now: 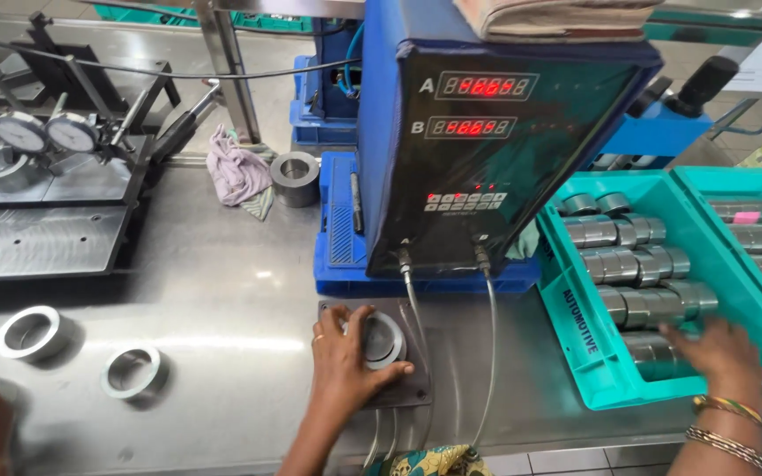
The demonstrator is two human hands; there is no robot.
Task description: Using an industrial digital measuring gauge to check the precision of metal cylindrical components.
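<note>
Two hands work the steel bench: the left hand [346, 361] lies spread, fingers clasping a steel ring [383, 340] on its plate at six o'clock; the right hand [723, 351], fingers apart, touches cylinders [641, 264] in the teal crate [575, 322] at four o'clock.

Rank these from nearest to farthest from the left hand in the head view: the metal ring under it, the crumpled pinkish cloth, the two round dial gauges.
From the left hand:
1. Metal ring, touching, on the dark plate.
2. Crumpled pinkish cloth, behind, slightly left.
3. Two round dial gauges, far back-left.
</note>
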